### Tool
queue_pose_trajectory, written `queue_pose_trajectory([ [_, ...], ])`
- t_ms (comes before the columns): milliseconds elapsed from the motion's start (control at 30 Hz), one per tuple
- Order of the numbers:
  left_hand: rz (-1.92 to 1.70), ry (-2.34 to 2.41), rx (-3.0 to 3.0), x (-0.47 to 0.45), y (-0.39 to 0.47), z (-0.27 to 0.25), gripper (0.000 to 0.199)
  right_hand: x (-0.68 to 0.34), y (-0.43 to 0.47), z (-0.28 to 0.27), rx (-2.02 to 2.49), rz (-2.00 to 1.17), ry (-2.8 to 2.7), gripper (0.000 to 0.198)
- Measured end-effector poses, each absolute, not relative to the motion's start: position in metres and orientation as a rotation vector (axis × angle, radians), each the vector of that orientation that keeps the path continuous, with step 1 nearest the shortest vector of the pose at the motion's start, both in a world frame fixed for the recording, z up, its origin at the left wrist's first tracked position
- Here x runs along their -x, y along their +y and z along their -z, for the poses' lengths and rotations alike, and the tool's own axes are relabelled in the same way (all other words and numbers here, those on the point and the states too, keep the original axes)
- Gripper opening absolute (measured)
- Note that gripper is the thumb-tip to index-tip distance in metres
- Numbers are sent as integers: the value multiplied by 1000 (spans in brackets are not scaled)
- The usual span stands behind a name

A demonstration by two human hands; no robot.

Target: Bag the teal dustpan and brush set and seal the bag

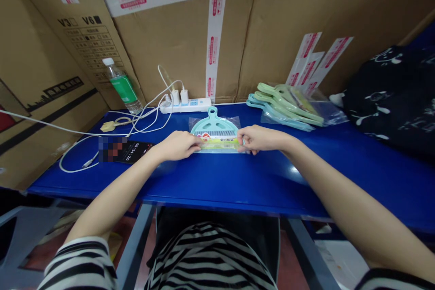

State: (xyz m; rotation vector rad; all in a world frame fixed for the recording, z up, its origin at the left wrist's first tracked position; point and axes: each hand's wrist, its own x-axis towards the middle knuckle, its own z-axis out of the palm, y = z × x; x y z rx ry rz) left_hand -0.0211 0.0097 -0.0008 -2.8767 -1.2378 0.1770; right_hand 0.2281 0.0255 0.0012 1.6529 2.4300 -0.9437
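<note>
Head view: packaged dustpan set (214, 133) flat on the bench (204, 181), handle (213, 117) toward the cardboard (170, 45);
Left hand (181, 145): closed on the set's left edge;
Right hand (252, 139): thumb and fingers pinching the right edge; the paired grip likely keeps the yellow label (220, 142) level;
Similar sets (285, 105): stacked to the right, seemingly for easy reach;
Phone (131, 153): screen up left of the left hand, presumably so its digits are readable.

Left hand (181, 145) and right hand (254, 139) hold opposite sides of a bagged dustpan set (211, 123), handle toward the back edge of the blue tabletop (210, 179). Similar bagged sets (283, 103) piled rightward along that edge. Phone (134, 152) (I read 00:54:20) nearer the left edge.
</note>
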Motion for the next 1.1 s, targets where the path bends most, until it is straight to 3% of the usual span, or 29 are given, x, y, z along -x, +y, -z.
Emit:
queue_pose_trajectory([
  [400,-67,-1283,3037,24,10,1,12,-230,22,-1,-1571,1029,2405,25],
  [700,16,-1316,2761,21,11,6,25,-235,26,2,-1455,1006,2487,25],
  [900,-179,-1458,2678,17,8,5,26,-232,22,-2,-1538,1044,2451,49],
  [1100,-189,-1470,2723,15,7,4,28,-231,20,-4,-1526,966,2461,29],
])
